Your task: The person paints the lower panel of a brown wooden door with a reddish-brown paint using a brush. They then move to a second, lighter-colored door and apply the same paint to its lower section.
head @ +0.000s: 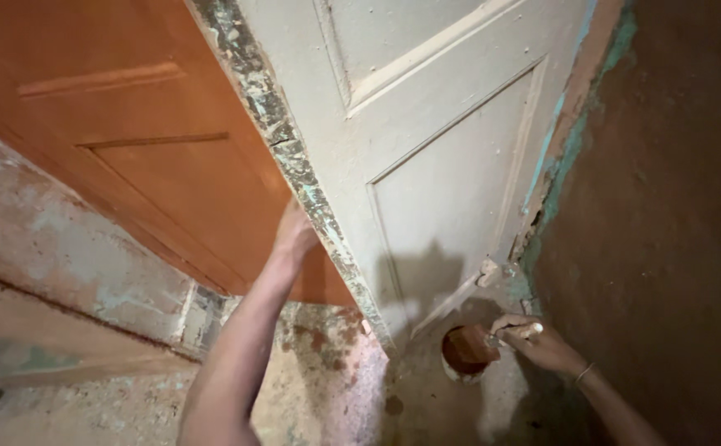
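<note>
Orange door stands behind the white panelled door. Left hand grips its chipped edge. Right hand clenches a paintbrush over a paint tin on the floor.

We count two door leaves: one orange-brown door leaf and, to its right, one pale unpainted door leaf whose worn edge shows between them. On the pale leaf we see two recessed panels, one above the other; on the orange leaf also two. There are two hands: our left hand at the worn edge of the pale leaf, and our right hand below that leaf. We count one paintbrush and one small round paint pot, both below the pale leaf. One thin bracelet circles the right wrist.
</note>
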`<action>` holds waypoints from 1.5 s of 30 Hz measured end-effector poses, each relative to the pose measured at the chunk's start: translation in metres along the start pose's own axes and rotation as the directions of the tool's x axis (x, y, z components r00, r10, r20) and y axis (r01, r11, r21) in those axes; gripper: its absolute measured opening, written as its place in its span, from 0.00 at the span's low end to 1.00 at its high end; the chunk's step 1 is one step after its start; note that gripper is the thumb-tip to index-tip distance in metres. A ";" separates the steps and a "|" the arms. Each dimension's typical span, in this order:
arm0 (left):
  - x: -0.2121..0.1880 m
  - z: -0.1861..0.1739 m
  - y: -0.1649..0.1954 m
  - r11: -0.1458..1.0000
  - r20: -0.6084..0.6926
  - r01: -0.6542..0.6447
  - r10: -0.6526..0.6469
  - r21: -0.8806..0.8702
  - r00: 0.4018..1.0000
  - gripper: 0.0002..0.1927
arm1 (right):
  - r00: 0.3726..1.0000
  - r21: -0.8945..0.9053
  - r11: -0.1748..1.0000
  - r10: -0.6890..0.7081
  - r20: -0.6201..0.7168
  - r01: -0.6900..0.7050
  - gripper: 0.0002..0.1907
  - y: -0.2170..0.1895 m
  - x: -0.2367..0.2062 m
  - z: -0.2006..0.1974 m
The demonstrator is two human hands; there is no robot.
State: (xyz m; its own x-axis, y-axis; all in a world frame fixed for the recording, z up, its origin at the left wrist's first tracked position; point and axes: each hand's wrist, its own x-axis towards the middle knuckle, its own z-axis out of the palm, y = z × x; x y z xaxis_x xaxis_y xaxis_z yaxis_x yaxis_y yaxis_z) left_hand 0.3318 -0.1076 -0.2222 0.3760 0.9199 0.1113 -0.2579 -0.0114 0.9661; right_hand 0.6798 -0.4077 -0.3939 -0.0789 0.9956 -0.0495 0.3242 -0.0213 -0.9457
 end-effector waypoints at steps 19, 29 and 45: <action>-0.225 0.053 0.054 -0.146 -0.287 0.292 0.058 0.945 0.956 0.37 | 0.992 -0.101 0.987 0.126 0.016 -0.123 0.11 -0.003 0.009 0.001; -0.163 0.060 -0.054 0.356 -0.025 -0.248 0.613 0.901 0.789 0.50 | 0.998 -0.120 0.992 0.032 0.047 -0.026 0.11 0.001 0.014 0.004; -0.003 0.025 -0.049 0.527 -0.180 -0.268 0.650 0.807 0.738 0.36 | 1.000 -0.107 0.994 -0.001 -0.016 -0.001 0.11 0.005 0.015 0.004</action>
State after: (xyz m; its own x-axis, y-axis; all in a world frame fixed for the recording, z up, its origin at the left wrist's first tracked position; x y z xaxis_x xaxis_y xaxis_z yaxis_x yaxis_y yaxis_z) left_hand 0.3658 -0.1192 -0.2636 -0.0501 0.7419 0.6687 0.4812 -0.5687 0.6671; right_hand 0.6765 -0.3937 -0.4010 -0.0645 0.9970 -0.0436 0.4231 -0.0122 -0.9060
